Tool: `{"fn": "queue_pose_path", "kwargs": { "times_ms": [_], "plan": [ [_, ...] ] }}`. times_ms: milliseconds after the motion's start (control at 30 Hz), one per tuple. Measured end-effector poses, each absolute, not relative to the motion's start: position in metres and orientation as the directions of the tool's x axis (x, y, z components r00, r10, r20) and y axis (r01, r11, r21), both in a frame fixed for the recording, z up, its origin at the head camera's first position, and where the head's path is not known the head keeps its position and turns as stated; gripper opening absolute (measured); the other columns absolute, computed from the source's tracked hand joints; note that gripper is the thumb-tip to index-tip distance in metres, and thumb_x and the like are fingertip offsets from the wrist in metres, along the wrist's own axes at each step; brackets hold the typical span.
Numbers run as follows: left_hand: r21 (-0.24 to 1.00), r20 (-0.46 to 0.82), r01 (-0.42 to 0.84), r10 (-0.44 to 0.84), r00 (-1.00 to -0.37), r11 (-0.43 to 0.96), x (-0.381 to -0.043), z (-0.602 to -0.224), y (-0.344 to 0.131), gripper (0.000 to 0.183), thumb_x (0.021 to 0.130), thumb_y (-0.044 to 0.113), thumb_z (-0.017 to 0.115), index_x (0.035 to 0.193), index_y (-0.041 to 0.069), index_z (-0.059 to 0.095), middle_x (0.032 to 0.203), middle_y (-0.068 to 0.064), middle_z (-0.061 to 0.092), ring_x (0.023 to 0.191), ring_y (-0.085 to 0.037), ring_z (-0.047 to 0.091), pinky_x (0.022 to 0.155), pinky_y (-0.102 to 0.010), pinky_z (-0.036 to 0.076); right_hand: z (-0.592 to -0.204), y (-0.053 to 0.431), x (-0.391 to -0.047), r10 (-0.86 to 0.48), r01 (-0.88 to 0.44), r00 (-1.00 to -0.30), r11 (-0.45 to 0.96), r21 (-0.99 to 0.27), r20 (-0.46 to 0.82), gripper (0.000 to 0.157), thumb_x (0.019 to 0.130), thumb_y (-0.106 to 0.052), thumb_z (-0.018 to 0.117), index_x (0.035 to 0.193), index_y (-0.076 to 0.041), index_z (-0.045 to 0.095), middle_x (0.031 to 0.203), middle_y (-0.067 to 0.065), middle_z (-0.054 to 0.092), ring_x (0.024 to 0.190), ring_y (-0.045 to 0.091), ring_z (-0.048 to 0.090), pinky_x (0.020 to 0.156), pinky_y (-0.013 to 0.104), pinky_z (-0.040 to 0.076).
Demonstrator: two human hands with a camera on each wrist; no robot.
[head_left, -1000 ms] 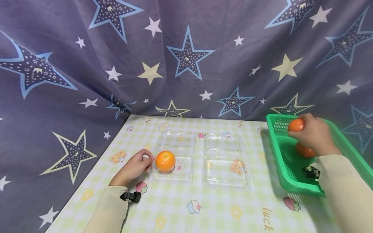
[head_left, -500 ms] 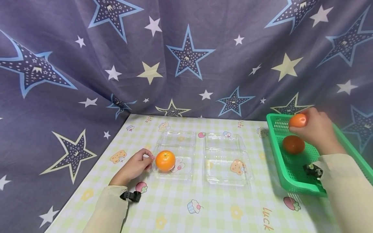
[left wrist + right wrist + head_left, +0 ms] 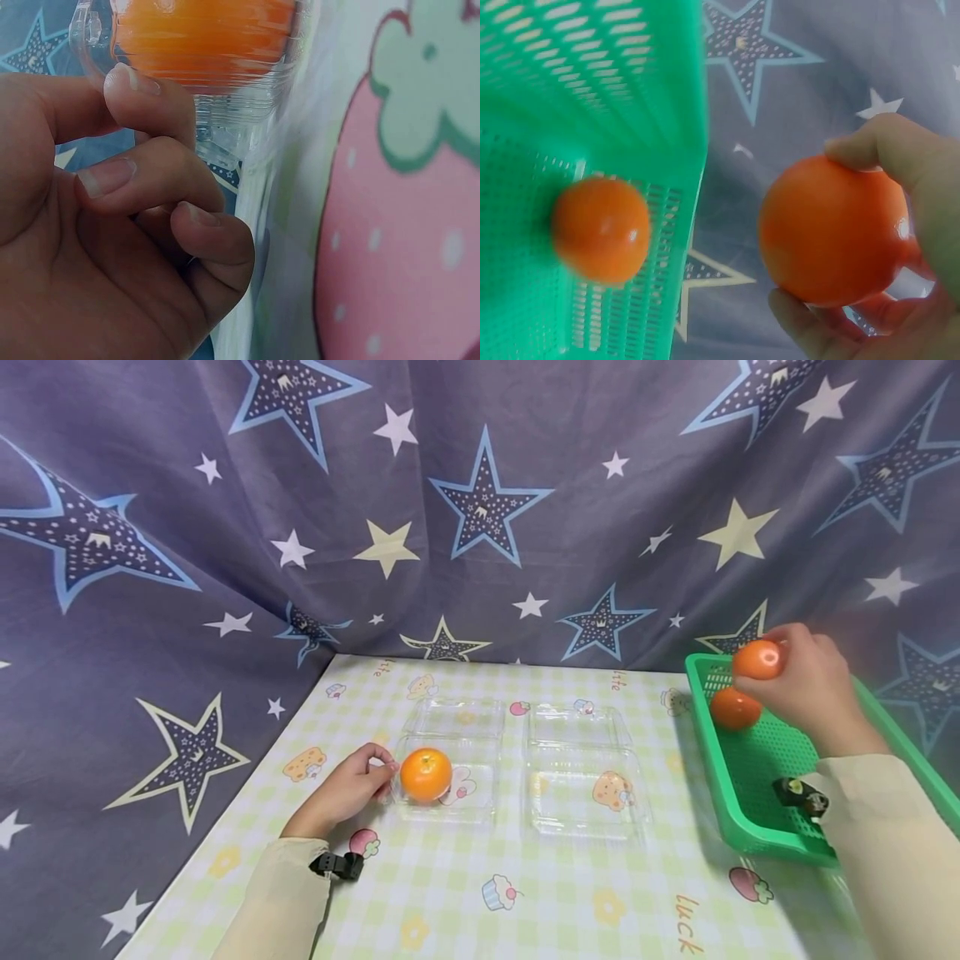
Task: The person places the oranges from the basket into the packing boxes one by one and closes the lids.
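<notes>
- The right hand [image 3: 813, 689] grips a red-orange fruit [image 3: 832, 232], its thumb and fingers curled round the sides.
- That fruit is held up near the far end of the green basket [image 3: 772, 842], clear of the basket wall in the right wrist view.
- A second red-orange fruit [image 3: 601, 230] sits inside the basket, in its far left corner, apart from the held one.
- The left hand [image 3: 348, 789] has its fingers curled, thumb and forefinger pinching the left edge of the left box [image 3: 482, 777].
- A bright orange [image 3: 426, 775] rests in that clear plastic box, toward the left side and close to the fingertips.
- The right box [image 3: 566, 810], also clear plastic, stands just beside it; both lids lie open toward the back.
- Both boxes and the basket stand on a green-and-white checked tablecloth [image 3: 555, 902] with cartoon prints.
- A grey-purple curtain [image 3: 562, 410] with stars hangs behind.
- Each cream sleeve [image 3: 281, 893] has a small black device at the wrist.
</notes>
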State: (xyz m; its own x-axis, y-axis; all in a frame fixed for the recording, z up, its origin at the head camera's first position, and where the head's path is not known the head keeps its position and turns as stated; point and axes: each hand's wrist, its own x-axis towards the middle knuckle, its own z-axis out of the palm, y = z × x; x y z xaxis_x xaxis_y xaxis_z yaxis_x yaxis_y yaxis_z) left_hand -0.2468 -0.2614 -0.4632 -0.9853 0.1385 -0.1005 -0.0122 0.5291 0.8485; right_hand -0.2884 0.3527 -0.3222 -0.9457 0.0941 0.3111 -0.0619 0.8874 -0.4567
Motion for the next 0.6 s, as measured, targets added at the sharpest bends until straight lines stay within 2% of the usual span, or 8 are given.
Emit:
{"fn": "queue_pose_path", "kwargs": {
  "times_ms": [600],
  "plan": [
    [0.856, -0.106, -0.022, 0.133, -0.985, 0.517, -0.246, -0.461, -0.260, 0.024, 0.106, 0.028, 0.058, 0.114, 0.007, 0.051, 0.066, -0.004, 0.056, 0.060, -0.022, 0.050, 0.058, -0.027, 0.039, -0.307, 0.318, -0.277, 0.063, -0.114, -0.938, 0.872, -0.475, 0.340, 0.074, 0.087, -0.037, 0.081, 0.139, 0.001, 0.045, 0.130, 0.030, 0.046, 0.112, 0.050, 0.041, 0.079, 0.063, 0.045]
  ]
}}
